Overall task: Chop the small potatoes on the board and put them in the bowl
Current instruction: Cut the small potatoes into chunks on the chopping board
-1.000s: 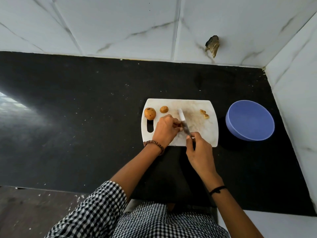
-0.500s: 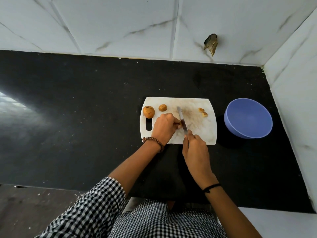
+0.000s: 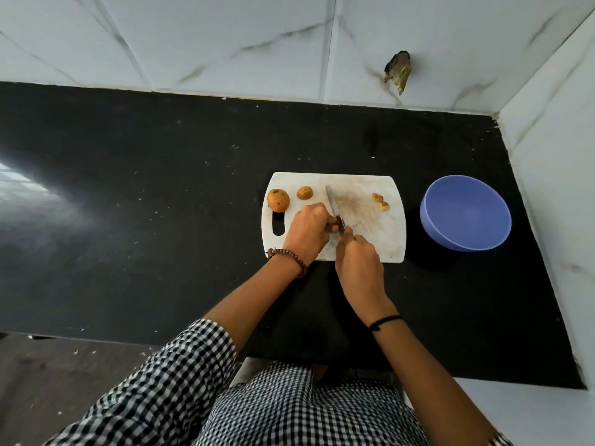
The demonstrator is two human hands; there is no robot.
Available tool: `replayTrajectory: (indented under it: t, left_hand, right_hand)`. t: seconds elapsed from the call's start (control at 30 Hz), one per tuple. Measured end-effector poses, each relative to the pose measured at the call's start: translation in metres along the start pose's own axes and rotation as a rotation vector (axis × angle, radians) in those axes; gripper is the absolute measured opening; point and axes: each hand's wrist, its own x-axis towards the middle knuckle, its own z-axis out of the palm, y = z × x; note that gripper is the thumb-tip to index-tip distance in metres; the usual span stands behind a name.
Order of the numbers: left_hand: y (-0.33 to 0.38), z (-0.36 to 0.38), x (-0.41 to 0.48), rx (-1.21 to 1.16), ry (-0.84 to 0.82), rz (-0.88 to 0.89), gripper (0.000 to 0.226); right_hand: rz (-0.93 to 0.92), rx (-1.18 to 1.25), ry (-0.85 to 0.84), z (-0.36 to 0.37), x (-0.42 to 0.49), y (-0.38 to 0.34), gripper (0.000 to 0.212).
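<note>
Where the shirt sits: bottom edge, checked shirt, its sleeve at lower left.
Wrists: bead bracelet on the left, black band on the right.
Right hand: wrapped round the knife handle at the near edge of the board; slid slightly farther onto it than half a second ago.
Left hand: just left of the right hand, fingers curled down over a potato, only a dark sliver showing; place unchanged.
Knife: blade runs up-frame from between the hands, beside the left hand's fingertips; tip now nearer the board's far edge.
Board: white, centre frame, on the black counter.
Whole ones: big potato and small potato, board's upper left, unmoved.
Pieces: two pieces, board's upper right, between blade and bowl, unmoved.
Bowl: blue, right of the board, apart from it.
Far end: marble wall across the top, broken hole at upper right.
</note>
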Motion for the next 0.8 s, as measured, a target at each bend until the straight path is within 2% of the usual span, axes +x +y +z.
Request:
replayTrajectory:
  t: [0.57, 0.8]
  left_hand:
    - [-0.002, 0.008, 0.000, -0.017, 0.022, -0.075, 0.014]
    - [0.002, 0.005, -0.002, -0.049, 0.035, -0.057, 0.014]
  right_hand:
    - [0.029, -0.037, -0.094, -0.019, -0.049, 0.023, 0.044]
    - [0.065, -0.038, -0.124, -0.033, -0.064, 0.027, 0.037]
